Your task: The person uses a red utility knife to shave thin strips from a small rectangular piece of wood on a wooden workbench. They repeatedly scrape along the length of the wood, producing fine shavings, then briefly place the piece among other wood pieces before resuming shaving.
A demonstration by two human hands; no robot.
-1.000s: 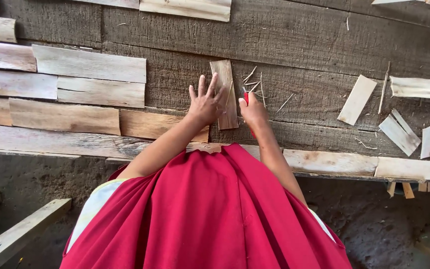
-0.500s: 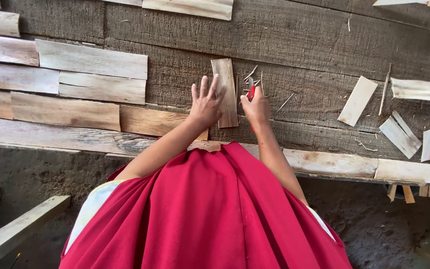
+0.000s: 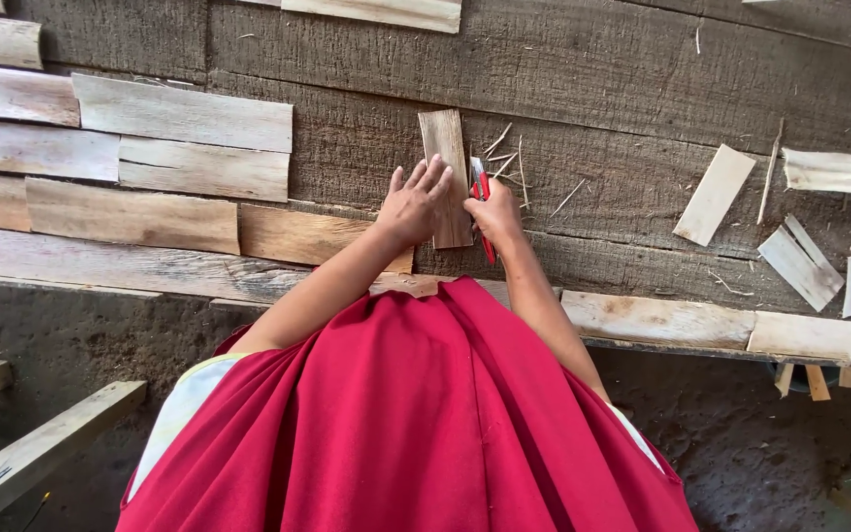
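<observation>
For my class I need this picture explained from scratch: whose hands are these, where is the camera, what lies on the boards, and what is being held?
There is no machine here. The picture comes from a camera worn on a person's head, looking down, so you see their own two arms reaching out over a red cloth that covers their lap.

The surface is a rough wooden platform of dark planks. Pale flat wood strips lie in rows on the left, and more loose pieces are scattered on the right. Thin shavings lie near the hands.

The left hand presses flat on a small upright wood slat, holding it down. The right hand grips a red-handled knife set against the slat's right edge.
</observation>
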